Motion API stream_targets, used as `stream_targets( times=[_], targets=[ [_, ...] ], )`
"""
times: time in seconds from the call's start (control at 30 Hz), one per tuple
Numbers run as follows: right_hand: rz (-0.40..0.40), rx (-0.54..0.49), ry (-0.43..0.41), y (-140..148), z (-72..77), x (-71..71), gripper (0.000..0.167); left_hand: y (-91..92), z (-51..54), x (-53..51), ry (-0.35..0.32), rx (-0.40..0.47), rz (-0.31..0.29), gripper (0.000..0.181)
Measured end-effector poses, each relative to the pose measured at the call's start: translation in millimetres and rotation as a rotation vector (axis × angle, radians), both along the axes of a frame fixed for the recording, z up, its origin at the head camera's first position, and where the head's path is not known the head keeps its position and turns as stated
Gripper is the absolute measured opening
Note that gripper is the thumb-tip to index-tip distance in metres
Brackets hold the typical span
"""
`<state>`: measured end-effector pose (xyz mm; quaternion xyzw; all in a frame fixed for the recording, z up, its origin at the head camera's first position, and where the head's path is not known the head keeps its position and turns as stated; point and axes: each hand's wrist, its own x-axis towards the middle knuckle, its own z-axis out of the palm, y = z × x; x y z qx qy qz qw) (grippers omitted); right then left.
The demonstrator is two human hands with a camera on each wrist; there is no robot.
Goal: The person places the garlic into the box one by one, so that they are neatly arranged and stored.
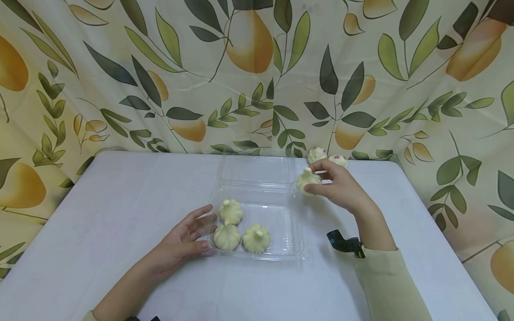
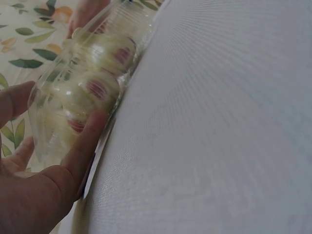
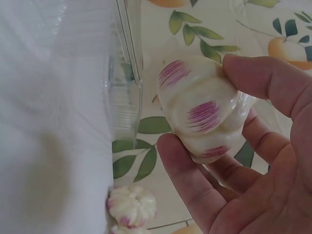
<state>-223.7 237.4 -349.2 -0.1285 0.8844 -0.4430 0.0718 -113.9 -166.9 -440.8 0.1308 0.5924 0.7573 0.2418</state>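
Note:
A clear plastic container point(image 1: 281, 223) lies on the table with its lid folded back. Three garlic bulbs point(image 1: 257, 238) sit in its left and front part. My left hand point(image 1: 176, 249) rests against the container's left side, thumb at the front corner; the left wrist view has the thumb along the clear wall beside the bulbs point(image 2: 95, 92). In my right hand point(image 1: 341, 187) a garlic bulb point(image 1: 307, 180) is pinched between thumb and fingers, above the table just right of the lid hinge. The right wrist view shows purple streaks on this held bulb point(image 3: 200, 109).
Two more garlic bulbs point(image 1: 317, 154) with purple marks stand at the table's back edge, behind my right hand. The open lid point(image 1: 257, 170) reaches toward that same edge. A patterned cloth point(image 1: 160, 89) hangs behind the white table point(image 1: 132, 200).

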Motion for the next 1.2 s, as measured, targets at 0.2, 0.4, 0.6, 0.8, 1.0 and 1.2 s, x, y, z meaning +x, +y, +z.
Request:
stream_targets(
  times=[0.2,0.4,0.6,0.8,1.0,1.2],
  targets=[
    [0.013,-0.001,0.005,-5,0.4,1.5,0.043,-0.1,0.0,0.1,0.003,0.002,-0.003,0.083],
    [0.023,-0.007,0.004,-10,-2.6,1.2,0.044,-0.4,-0.2,0.2,0.003,-0.002,-0.003,0.083],
    [0.036,-0.013,-0.021,-15,-5.8,1.3,0.043,-0.6,0.1,0.3,0.005,-0.008,-0.001,0.083],
    [0.051,-0.015,-0.031,-20,-6.0,2.8,0.042,-0.9,-0.9,-0.3,-0.001,-0.002,-0.003,0.083],
    [0.079,-0.030,-0.031,-25,-8.1,2.8,0.041,-0.6,-0.3,-0.3,-0.003,-0.003,-0.004,0.084],
    [0.103,-0.040,-0.017,-27,-10.2,3.0,0.040,-0.8,0.0,0.0,0.002,-0.003,-0.007,0.083]
  ],
)
